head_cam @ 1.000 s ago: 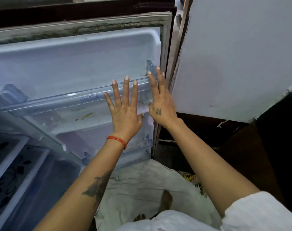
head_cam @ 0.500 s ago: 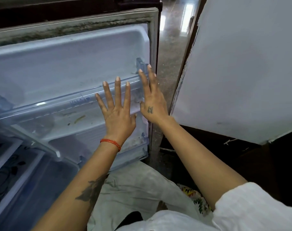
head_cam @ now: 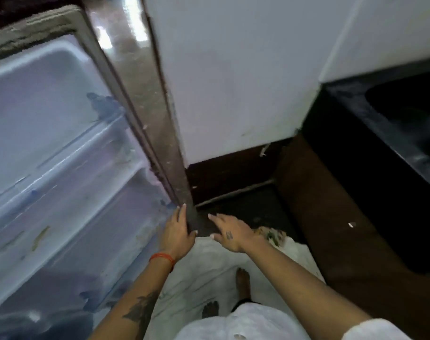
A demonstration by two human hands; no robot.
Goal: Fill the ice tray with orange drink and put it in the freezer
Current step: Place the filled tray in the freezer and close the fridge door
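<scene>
The freezer door [head_cam: 61,143] stands open on the left with its pale inner side and clear shelves facing me. Its grey edge [head_cam: 160,143] runs down the middle of the view. My left hand [head_cam: 178,231] holds the door's lower corner, fingers flat on the inner side and thumb hooked round the edge. Just right of that corner, my right hand [head_cam: 231,233] has its fingers spread and straight, fingertips at the door's outer face. No ice tray or orange drink is in view.
A white wall [head_cam: 233,69] rises right behind the door edge, with a dark skirting below. A black counter [head_cam: 380,143] juts in at the right. A white cloth [head_cam: 204,278] lies on the floor under my bare foot [head_cam: 242,280].
Both hands have left the door shelf and dropped to the door's lower corner. The door now shows more edge-on, and my view has swung right and down.
</scene>
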